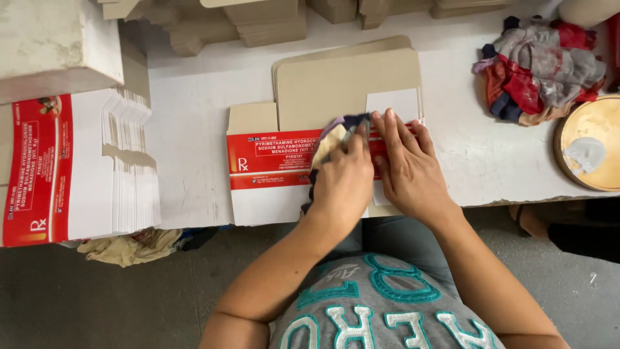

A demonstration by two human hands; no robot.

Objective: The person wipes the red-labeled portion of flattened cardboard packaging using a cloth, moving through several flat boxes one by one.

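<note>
A flat red and white printed carton blank lies on a brown cardboard sheet at the white table's near edge. My left hand is closed on a small crumpled rag and presses it onto the blank's middle. My right hand lies flat beside it, fingers spread, pinning the blank's right part down. A white flap shows just beyond the fingertips.
A tall stack of the same printed blanks stands at the left. A heap of coloured rags and a round shallow dish with white paste sit at the right. Folded brown cardboard pieces line the far edge.
</note>
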